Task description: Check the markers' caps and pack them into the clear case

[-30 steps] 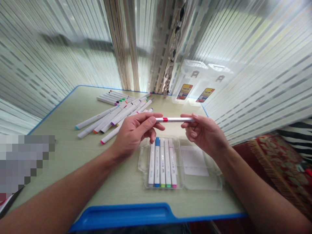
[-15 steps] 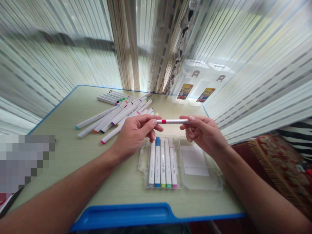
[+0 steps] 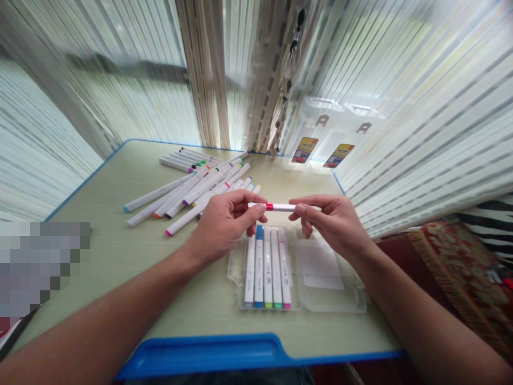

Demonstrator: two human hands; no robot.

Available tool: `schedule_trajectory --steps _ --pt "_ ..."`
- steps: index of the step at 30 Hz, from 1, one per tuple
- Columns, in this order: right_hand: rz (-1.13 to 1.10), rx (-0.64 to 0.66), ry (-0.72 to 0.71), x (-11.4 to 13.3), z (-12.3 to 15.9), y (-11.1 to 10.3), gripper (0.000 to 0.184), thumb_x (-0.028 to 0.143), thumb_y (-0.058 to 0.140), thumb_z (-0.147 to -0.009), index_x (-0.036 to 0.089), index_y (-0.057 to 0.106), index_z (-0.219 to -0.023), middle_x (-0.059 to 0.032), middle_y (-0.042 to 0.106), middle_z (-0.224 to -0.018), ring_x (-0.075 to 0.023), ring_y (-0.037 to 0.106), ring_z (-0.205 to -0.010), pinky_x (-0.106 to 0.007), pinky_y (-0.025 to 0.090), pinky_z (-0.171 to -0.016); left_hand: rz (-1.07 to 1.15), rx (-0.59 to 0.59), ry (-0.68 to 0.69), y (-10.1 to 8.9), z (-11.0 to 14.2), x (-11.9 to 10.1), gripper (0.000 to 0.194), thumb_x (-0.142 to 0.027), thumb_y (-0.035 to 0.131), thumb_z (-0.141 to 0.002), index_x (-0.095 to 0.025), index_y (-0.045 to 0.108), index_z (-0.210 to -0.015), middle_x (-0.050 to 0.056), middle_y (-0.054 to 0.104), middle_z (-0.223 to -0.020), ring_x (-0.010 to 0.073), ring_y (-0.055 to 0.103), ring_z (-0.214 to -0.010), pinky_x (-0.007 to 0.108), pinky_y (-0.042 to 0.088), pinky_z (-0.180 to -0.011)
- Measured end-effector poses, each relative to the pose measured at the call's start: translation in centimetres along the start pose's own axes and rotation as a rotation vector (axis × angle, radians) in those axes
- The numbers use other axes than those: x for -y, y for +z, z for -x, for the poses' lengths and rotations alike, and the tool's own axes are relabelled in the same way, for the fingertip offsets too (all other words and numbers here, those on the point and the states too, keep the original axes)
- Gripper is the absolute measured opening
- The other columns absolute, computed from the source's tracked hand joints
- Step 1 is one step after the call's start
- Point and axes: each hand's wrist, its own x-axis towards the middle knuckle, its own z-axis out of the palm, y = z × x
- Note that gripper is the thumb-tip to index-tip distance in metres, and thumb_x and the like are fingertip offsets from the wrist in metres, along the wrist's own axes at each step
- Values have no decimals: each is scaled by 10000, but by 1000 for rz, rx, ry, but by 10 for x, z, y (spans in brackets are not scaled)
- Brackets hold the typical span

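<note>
White with a red band (image 3: 270, 207), the marker (image 3: 284, 207) is hanging level near the open plastic case (image 3: 332, 302). The left hand (image 3: 218, 222) is pinching its banded end, the right hand (image 3: 336, 222) the other; loose fingers (image 3: 254, 213) could be causing a drop.

Count at one table (image 3: 100, 251)
Hand-held marker (image 3: 282, 207), 1; cased markers (image 3: 267, 267), 5; open case (image 3: 334, 302), 1; upright clear boxes (image 3: 315, 131), 2; box labels (image 3: 305, 149), 2; loose markers (image 3: 206, 184), over ten, exact number unclear.
</note>
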Motion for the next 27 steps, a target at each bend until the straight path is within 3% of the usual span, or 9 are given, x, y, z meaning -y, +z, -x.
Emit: schedule_trajectory --steps 9,16,27 --pt "296 -25 -12 4 3 2 252 354 864 -719 170 825 -887 -48 736 -668 -111 560 -483 -228 455 -438 -95 31 11 4 5 1 205 -292 729 -853 -112 703 -947 26 685 -707 107 612 -553 198 480 -508" --pt "482 17 -112 8 7 7 206 372 852 -730 179 814 -792 -51 758 -704 -146 620 -590 -237 454 -522 -172 82 27 6 7 1 230 -325 716 -868 -113 711 -958 16 663 -677 118 620 -573 201 470 -512" --pt "415 31 -66 7 5 5 208 379 822 -767 179 815 -823 -53 759 -735 -151 623 -616 -252 455 -556 -227 58 71 4 5 3 256 -343 704 -879 -124 762 -999 28 689 -678 120 619 -570 203 461 -513"
